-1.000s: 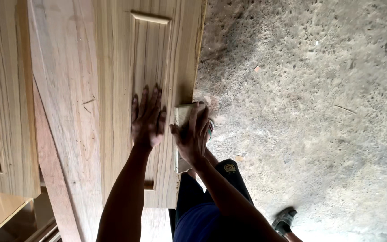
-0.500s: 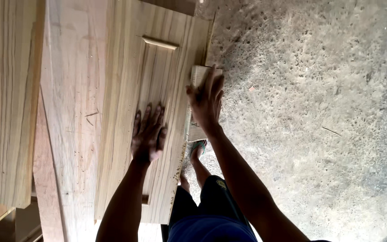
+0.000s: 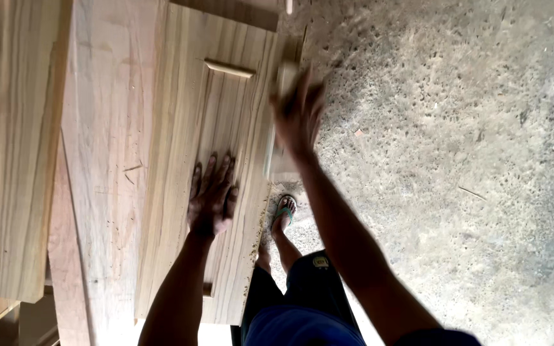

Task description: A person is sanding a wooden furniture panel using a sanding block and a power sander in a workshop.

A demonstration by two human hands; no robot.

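A person is working the right-hand edge of a pale wooden cabinet door (image 3: pixel 187 128) lying flat on a wide board (image 3: pixel 107 160), seen from above. The left hand (image 3: pixel 211 200) is lying flat and fully open on the door's recessed centre panel, fingers spread and pointing to the far end, pinning the piece down and gripping nothing. The right hand (image 3: pixel 299 112), blurred by motion, is curled around a small pale block (image 3: pixel 286 75), probably a sanding block, and is pressing it against the door's right edge near the far end; how tightly the fingers are closing cannot be told through the blur. A second panelled door (image 3: pixel 8 147) is lying well apart at the far left. Below the edge, a sandalled foot (image 3: pixel 283 211) is standing on the rough concrete floor (image 3: pixel 456 160). Judging from the stance, the job is best done by keeping the block square to the edge, stroking along the grain in long even passes, and leaning steady weight through the flat palm so the door is not sliding.
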